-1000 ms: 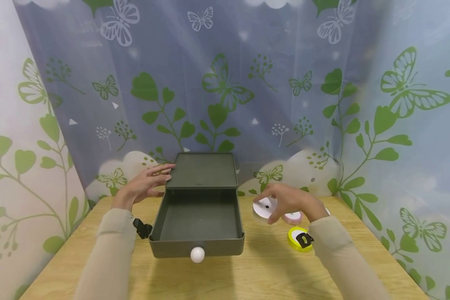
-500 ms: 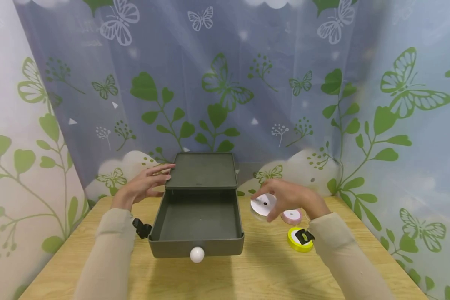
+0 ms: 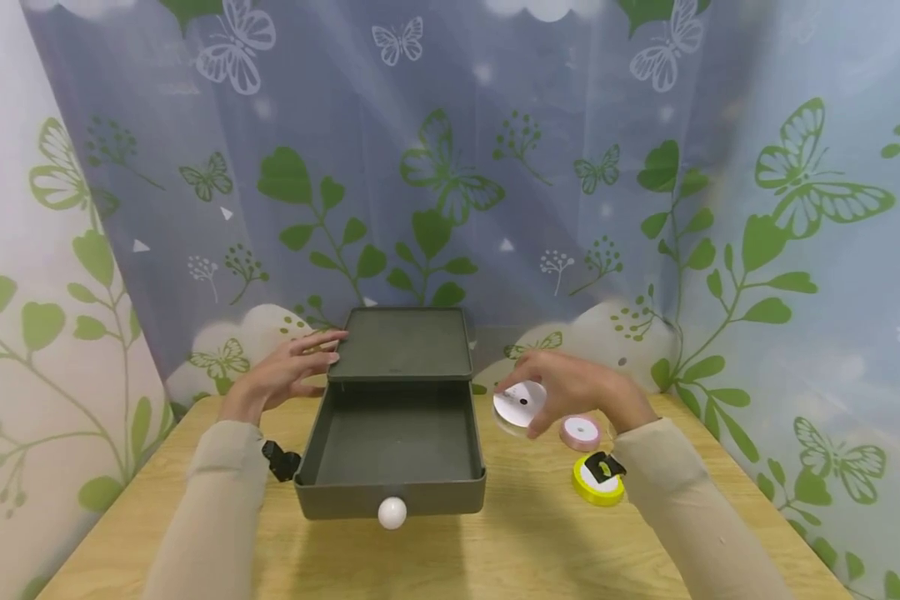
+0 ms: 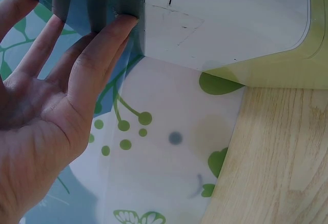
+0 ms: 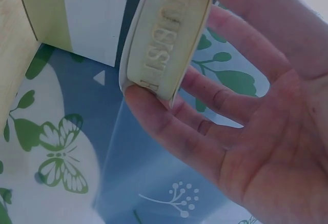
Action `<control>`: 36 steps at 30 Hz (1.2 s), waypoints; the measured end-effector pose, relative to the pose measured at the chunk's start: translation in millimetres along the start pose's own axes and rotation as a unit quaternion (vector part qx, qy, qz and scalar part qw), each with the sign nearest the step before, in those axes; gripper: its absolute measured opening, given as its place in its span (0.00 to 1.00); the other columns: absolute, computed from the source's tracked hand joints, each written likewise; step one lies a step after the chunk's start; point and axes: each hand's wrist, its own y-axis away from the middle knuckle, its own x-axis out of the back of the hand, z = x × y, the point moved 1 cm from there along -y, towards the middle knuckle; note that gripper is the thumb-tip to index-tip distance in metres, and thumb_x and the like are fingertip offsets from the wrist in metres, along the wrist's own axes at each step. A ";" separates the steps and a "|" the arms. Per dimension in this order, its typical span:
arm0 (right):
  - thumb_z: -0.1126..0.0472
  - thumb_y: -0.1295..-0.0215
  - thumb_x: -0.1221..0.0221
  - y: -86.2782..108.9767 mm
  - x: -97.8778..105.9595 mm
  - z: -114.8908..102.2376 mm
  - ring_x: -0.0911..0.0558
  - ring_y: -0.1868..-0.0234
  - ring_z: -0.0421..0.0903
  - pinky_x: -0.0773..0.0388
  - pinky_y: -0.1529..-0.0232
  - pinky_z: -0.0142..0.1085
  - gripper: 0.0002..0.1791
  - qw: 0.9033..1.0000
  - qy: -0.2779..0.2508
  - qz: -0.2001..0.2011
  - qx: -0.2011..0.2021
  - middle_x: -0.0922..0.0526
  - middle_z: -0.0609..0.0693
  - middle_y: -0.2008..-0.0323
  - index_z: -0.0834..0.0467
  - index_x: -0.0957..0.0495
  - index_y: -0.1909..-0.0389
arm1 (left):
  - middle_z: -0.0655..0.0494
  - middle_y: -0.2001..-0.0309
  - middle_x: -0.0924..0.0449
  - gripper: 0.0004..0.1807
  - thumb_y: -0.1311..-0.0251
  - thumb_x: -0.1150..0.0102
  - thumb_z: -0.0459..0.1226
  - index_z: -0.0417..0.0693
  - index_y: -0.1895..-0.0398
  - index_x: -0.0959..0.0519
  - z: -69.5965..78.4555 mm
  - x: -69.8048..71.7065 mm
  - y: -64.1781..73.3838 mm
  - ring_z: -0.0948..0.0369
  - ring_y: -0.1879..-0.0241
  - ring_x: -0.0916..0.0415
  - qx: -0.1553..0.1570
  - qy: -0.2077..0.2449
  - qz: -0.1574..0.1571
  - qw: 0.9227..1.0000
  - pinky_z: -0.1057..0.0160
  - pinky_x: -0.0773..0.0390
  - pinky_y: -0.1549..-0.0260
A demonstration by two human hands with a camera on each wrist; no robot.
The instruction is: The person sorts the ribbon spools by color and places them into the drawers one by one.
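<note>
A dark grey-green drawer box [image 3: 408, 342] stands on the table with its drawer [image 3: 393, 497] pulled out; a white round knob [image 3: 392, 512] sits on the drawer front. My left hand [image 3: 281, 375] rests its extended fingertips against the box's left side, also seen in the left wrist view. To the right of the drawer, my right hand [image 3: 573, 385] pinches a white ribbon spool [image 3: 520, 404] between thumb and fingers. In the right wrist view, cream ribbon with raised lettering is wound on the spool [image 5: 164, 34], which looks lifted off the table.
A pink ribbon spool [image 3: 581, 432] and a yellow ribbon spool [image 3: 598, 483] lie on the wooden table [image 3: 525, 542] below the right forearm. Patterned curtains [image 3: 450, 167] enclose the back and sides.
My right hand has moved slightly up and left with the white ribbon spool, away from the pink one. The left hand keeps its place on the box.
</note>
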 end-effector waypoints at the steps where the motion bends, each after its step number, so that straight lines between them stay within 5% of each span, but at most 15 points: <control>1: 0.61 0.54 0.20 -0.3 0.6 -1.4 0.21 0.47 0.48 0.21 0.46 0.43 0.34 1.000 -0.002 -0.001 -0.001 0.16 0.51 0.45 0.52 0.15 0.40 | 0.46 0.15 0.67 0.36 0.22 0.47 0.45 0.54 0.16 0.47 -0.2 -0.3 0.3 0.39 0.17 0.62 0.001 0.000 0.000 1.000 0.53 0.24 0.44; 6: 0.62 0.53 0.20 -2.0 7.0 -9.0 0.21 0.42 0.56 0.21 0.41 0.49 0.35 1.000 -0.005 0.001 -0.003 0.15 0.51 0.44 0.53 0.16 0.39 | 0.46 0.15 0.67 0.36 0.22 0.47 0.45 0.53 0.16 0.47 -1.0 -0.7 1.5 0.39 0.17 0.62 0.001 0.000 0.004 1.000 0.52 0.25 0.43; 10: 0.62 0.55 0.19 -3.4 13.5 -15.3 0.26 0.58 0.47 0.24 0.53 0.38 0.36 1.000 0.005 0.009 0.008 0.18 0.50 0.57 0.52 0.15 0.40 | 0.46 0.15 0.66 0.36 0.22 0.47 0.45 0.53 0.16 0.47 -1.1 0.3 2.2 0.38 0.17 0.63 -0.002 -0.001 0.003 1.000 0.51 0.25 0.42; 13: 0.62 0.56 0.19 -4.5 17.6 -19.3 0.29 0.60 0.45 0.28 0.56 0.34 0.36 1.000 0.011 0.014 0.019 0.19 0.48 0.60 0.50 0.15 0.40 | 0.46 0.15 0.65 0.36 0.22 0.47 0.45 0.54 0.16 0.46 -0.7 1.5 2.2 0.39 0.17 0.62 -0.001 -0.003 0.003 1.000 0.53 0.24 0.43; 36: 0.58 0.56 0.20 -21.9 31.5 -56.9 0.25 0.57 0.46 0.27 0.55 0.35 0.35 0.999 0.051 -0.001 0.020 0.19 0.47 0.56 0.45 0.15 0.41 | 0.46 0.15 0.64 0.36 0.22 0.47 0.45 0.53 0.17 0.46 -0.4 -0.4 -0.6 0.39 0.17 0.61 -0.003 0.000 0.004 1.000 0.57 0.22 0.47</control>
